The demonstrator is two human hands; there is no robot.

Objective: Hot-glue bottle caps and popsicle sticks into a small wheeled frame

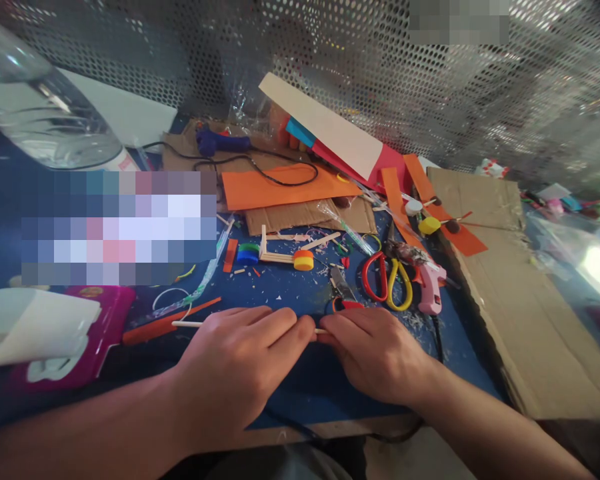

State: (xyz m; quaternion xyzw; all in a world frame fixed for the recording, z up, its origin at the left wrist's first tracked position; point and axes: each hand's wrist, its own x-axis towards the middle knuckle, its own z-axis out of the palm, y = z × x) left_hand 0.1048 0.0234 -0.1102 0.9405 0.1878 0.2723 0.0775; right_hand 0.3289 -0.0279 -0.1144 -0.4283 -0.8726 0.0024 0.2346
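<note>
A thin white stick (187,324) runs through both fists, low over the blue table. My left hand (245,360) is closed around it, and one end sticks out to the left. My right hand (380,353) pinches it at the other side, with a short piece showing between the hands. Just beyond them stands a small frame of craft sticks (279,256) with a blue-green bottle cap (249,253) and an orange-yellow cap (303,260). Scissors with red and yellow handles (399,285) and a pink glue gun (431,288) lie past my right hand.
A large water bottle (55,113) and a magenta-and-white container (100,333) are at the left. Orange sheet (285,187) and a blue glue gun (223,141) lie farther back. Brown cardboard (525,300) covers the right side. Scraps litter the middle; perforated metal (360,60) closes the back.
</note>
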